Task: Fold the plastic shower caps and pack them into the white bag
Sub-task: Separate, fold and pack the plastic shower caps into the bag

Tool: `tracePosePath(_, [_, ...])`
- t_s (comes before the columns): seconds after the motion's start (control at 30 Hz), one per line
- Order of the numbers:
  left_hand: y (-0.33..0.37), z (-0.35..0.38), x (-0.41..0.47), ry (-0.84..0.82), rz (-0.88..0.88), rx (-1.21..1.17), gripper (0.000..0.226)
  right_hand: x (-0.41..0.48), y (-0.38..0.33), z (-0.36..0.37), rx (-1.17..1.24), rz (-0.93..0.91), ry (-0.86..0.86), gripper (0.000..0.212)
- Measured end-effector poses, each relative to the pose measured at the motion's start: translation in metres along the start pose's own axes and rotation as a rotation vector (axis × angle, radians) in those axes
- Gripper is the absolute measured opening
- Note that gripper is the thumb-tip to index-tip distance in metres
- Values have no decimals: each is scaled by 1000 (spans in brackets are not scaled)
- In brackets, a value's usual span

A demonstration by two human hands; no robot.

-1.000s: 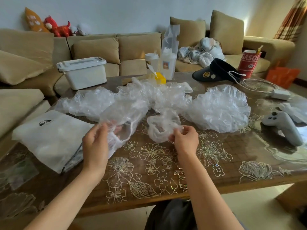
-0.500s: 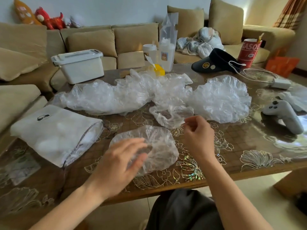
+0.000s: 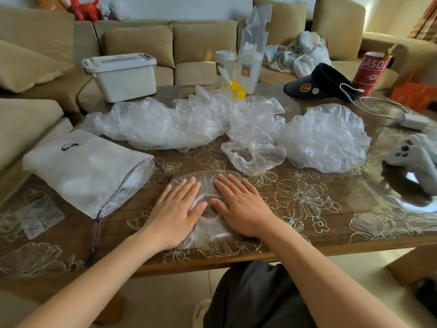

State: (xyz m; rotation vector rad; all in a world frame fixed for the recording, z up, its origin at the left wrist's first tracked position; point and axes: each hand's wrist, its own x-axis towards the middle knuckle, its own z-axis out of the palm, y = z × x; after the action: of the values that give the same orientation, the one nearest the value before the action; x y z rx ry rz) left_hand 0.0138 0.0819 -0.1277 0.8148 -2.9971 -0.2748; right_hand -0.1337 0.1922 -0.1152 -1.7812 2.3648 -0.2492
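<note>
Two released grips, left grip (image 3: 179, 209) and right grip (image 3: 241, 207), fingers straight, press one cap (image 3: 214, 232) flat on the desk (image 3: 331, 223) near its front edge; bag (image 3: 87, 171) lies just left; more caps (image 3: 165, 124) behind.

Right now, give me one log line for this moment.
phase: flatten | left hand: open, pressing shower cap | right hand: open, pressing same cap | white bag: left of cap | loose caps: unfolded behind
</note>
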Motion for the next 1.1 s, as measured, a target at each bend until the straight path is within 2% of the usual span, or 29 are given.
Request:
tracePosePath(0.07, [1,1,-1,45,13,-30,85,0,-1,0,-16,-8,-2,58])
tracePosePath(0.13, [1,-3,-6,127,46,-221,88,-2,-3,-4,92,-4,55,56])
tracePosePath(0.2, [2,-12,-21,213,103,-425,86,-9,-3,-16,473,79,167,49])
tracePosePath(0.23, [0,-16,-31,219,142,-448,84,-14,0,-24,678,116,233,44])
tracePosePath(0.3, [-2,-21,-49,144,210,-331,84,-27,6,-37,941,146,341,31])
tracePosePath(0.33, [-3,-21,-54,120,241,-247,82,-33,9,-41,1012,148,342,25])
tracePosePath(0.4, [-6,-17,-59,155,271,-218,60,-44,8,-47,1029,135,192,20])
tracePosePath(0.43, [-6,-16,-58,192,271,-259,42,-46,5,-48,1009,120,66,27])
tracePosePath(0.5, [-5,-20,-54,251,239,-326,16,-48,-1,-50,946,100,-152,57])
tracePosePath(0.57, [0,-29,-46,261,147,-418,14,-49,-7,-48,731,91,-203,79])
tracePosePath(0.6, [3,-36,-42,291,103,-484,14,-49,-9,-46,567,90,-163,80])
tracePosePath(0.63, [7,-46,-38,328,68,-553,13,-48,-11,-46,482,91,-77,70])
tracePosePath(0.67, [9,-55,-35,354,46,-640,14,-48,-12,-47,518,90,40,50])
tracePosePath(0.7, [12,-65,-33,386,36,-710,15,-46,-12,-48,648,99,147,26])
tracePosePath(0.73, [14,-76,-30,430,21,-747,15,-45,-11,-50,802,106,235,11])
tracePosePath(0.8, [15,-93,-24,517,-34,-863,15,-43,-6,-54,1071,136,340,9])
tracePosePath(0.83, [13,-99,-21,513,-79,-1006,15,-42,-3,-56,1195,149,375,12])
tracePosePath(0.9, [10,-104,-13,382,-218,-1290,17,-39,0,-55,1319,201,442,21])
tracePosePath(0.93, [9,-102,-11,311,-274,-1292,18,-35,2,-52,1276,245,471,24])
tracePosePath(1.0, [6,-85,-7,233,-332,-1012,22,-24,7,-44,989,350,494,26])
tracePosePath(1.1, [3,-58,-9,304,-347,-528,24,-16,11,-37,595,431,502,20])
